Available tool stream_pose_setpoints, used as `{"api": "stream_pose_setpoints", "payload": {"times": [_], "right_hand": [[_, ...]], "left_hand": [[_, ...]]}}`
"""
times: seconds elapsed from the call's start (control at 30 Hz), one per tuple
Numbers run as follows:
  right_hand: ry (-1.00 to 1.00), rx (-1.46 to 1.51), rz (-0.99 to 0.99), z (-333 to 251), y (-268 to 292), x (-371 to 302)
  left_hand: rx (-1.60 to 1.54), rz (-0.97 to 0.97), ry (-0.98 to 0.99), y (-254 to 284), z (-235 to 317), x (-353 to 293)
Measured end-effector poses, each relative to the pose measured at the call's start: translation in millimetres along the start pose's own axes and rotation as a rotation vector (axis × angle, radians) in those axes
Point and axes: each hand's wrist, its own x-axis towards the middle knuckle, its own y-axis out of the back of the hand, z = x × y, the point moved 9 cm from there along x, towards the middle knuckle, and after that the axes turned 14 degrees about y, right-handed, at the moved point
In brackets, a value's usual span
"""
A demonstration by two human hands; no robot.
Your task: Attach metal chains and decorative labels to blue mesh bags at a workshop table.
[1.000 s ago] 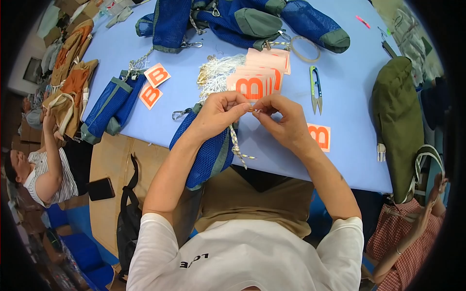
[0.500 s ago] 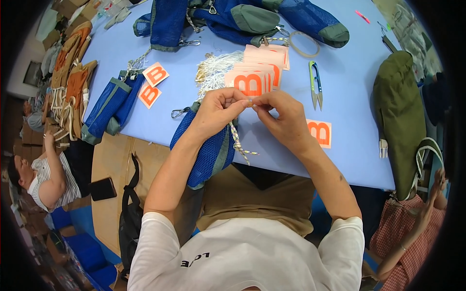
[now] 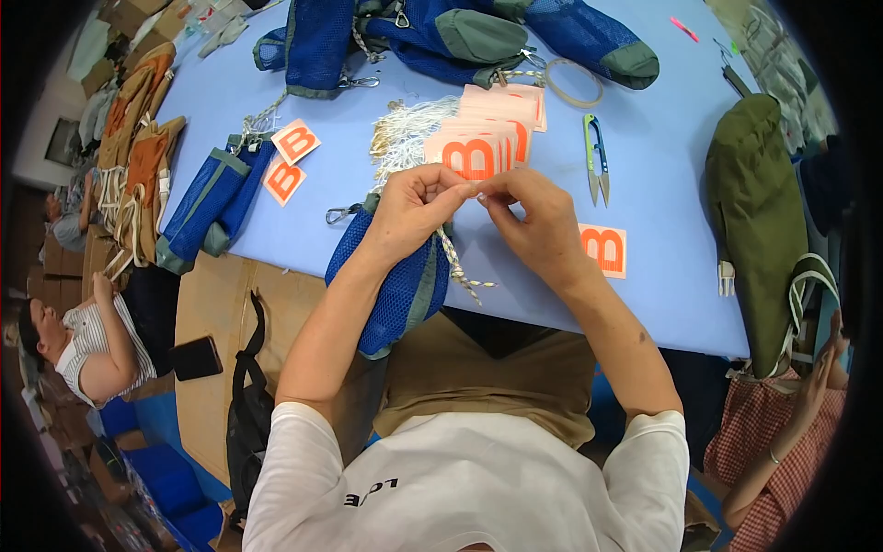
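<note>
Head view: fine handwork, seemingly midway.
Left hand (image 3: 412,213) and right hand (image 3: 538,219) pinch tightly on a small item (image 3: 480,194), too hidden to identify; a blue mesh bag (image 3: 386,294) hangs toward seven o'clock. White strings (image 3: 418,136) at ten and pink cards (image 3: 492,108) at twelve seem unused.

Card stack (image 3: 471,158) on table (image 3: 662,193), cords (image 3: 409,133) at left, snips (image 3: 599,164) at right, pouches (image 3: 487,39) behind; bag (image 3: 402,290) in front, leftward
</note>
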Motion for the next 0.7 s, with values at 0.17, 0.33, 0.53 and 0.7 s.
{"api": "stream_pose_setpoints", "payload": {"times": [0.17, 0.33, 0.53, 0.7], "right_hand": [[-0.178, 0.082, 0.071, 16.8, 10.5, -2.9], [-0.474, 0.422, 0.312, 47.2, 23.2, -15.5], [-0.362, 0.464, 0.355, 34.3, 29.8, -12.6], [-0.298, 0.391, 0.23, 23.9, 14.8, -7.3]], "left_hand": [[-0.114, 0.0, 0.072, 6.2, 10.0, -8.2], [-0.001, -0.043, 0.09, 8.7, -5.0, -3.1], [0.009, 0.076, 0.085, 4.9, 1.4, -1.8], [0.104, 0.074, -0.023, 9.0, -1.0, 2.5]]}}
